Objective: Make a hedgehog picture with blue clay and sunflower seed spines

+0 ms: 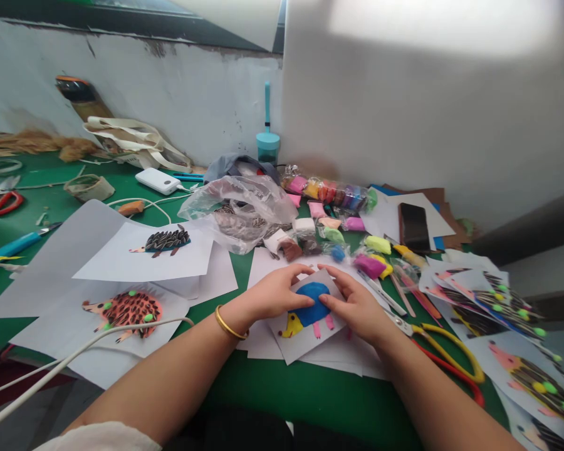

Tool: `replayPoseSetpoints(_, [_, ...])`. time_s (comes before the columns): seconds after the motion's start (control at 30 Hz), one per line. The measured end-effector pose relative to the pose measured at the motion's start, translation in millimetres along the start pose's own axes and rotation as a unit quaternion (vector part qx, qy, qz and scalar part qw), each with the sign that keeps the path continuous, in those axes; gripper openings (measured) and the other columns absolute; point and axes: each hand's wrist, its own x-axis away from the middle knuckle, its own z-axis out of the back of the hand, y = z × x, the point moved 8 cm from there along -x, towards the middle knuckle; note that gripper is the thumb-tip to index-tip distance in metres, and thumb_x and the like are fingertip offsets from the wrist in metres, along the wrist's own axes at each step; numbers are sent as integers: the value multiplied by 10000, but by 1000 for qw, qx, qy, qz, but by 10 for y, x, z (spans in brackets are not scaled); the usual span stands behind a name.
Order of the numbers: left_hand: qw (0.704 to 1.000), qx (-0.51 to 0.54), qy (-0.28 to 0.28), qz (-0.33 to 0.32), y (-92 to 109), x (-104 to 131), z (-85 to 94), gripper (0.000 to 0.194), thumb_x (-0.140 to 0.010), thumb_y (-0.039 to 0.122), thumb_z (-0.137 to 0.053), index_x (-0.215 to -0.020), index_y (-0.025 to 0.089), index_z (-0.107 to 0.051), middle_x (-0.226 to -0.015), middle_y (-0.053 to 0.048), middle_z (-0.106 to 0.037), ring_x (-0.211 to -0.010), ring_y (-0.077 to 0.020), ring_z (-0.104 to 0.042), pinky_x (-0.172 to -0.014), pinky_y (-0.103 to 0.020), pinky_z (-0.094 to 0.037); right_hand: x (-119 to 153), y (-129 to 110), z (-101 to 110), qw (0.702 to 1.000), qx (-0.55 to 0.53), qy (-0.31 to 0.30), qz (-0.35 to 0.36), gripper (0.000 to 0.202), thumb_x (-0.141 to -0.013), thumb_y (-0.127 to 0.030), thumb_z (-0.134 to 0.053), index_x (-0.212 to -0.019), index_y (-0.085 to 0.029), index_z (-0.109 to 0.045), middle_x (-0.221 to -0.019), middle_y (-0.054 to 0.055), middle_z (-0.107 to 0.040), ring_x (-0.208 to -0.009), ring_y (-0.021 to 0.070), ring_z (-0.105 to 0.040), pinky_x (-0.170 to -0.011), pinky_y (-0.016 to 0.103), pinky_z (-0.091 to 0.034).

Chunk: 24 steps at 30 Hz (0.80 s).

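Note:
A white paper card (pixel 292 351) is held tilted above a stack of white sheets. It bears a hedgehog figure with a blue clay body (pixel 314 315), a yellow head (pixel 292 324) and pink feet (pixel 316 330). My left hand (pixel 277 292) grips the card's left and upper side, its thumb on the blue clay. From the right, my right hand (pixel 357 305) closes on the opposite edge, thumb also on the blue part. The fingers behind the card are partly hidden.
Clay packets (pixel 369 266) and a plastic bag of seeds (pixel 244 219) lie ahead. Yellow-and-red scissors (pixel 446 351) sit by my right forearm. Finished hedgehog pictures (pixel 521 369) overlap at right; another seed-covered hedgehog (pixel 126 311) lies left, under a white cable (pixel 89 341).

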Motion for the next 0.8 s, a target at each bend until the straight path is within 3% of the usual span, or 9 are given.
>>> replayPoseSetpoints(0.13, [998,-28,54,10,-28,-18,146,550,-756,335,-700,-1288,250,-591,-930,-34,-701,-791,-195,-659,-687,-293,-519,13,-39,1,1000,26,-7,-6,706,-831,-397,-654,-1469,-243,-394,-1202,69,-668,-1026,245,-656,-855,379,-558])
replayPoseSetpoints(0.23, [992,-69,105,-13,37,-16,257,465,-769,315,-706,-1220,235,-630,-1033,-50,-702,-915,-213,-655,-814,-330,-522,34,-90,34,992,128,2,9,670,-859,-414,-602,-1473,-235,-403,-1096,48,-688,-924,224,-655,-814,363,-538])
replayPoseSetpoints(0.37, [967,-148,184,-99,262,40,394,296,-822,265,-676,-1112,204,-663,-1159,-61,-680,-1098,-233,-605,-1001,-390,-457,52,-75,152,951,306,29,-23,569,-918,-440,-479,-1428,-188,-485,-775,14,-671,-716,212,-614,-671,337,-469])
replayPoseSetpoints(0.5, [942,-185,230,-158,405,107,436,156,-878,244,-616,-1011,199,-685,-1088,-50,-691,-1064,-214,-611,-978,-382,-465,45,-78,248,932,356,55,-35,551,-921,-357,-437,-1450,-207,-460,-722,0,-663,-689,208,-611,-630,309,-419])
replayPoseSetpoints(0.63, [932,-184,248,-189,476,153,428,135,-897,238,-592,-974,191,-693,-1042,-57,-697,-1012,-202,-622,-938,-366,-476,35,-65,158,945,323,42,-19,560,-910,-282,-427,-1467,-223,-426,-646,-33,-628,-635,185,-598,-639,294,-433])
replayPoseSetpoints(0.8, [928,-203,250,-189,590,245,441,176,-925,258,-550,-1005,193,-692,-1059,-63,-703,-1022,-209,-626,-936,-374,-470,58,-63,60,937,347,25,-16,519,-917,-261,-410,-1430,-249,-483,-777,10,-707,-696,197,-638,-643,297,-460])
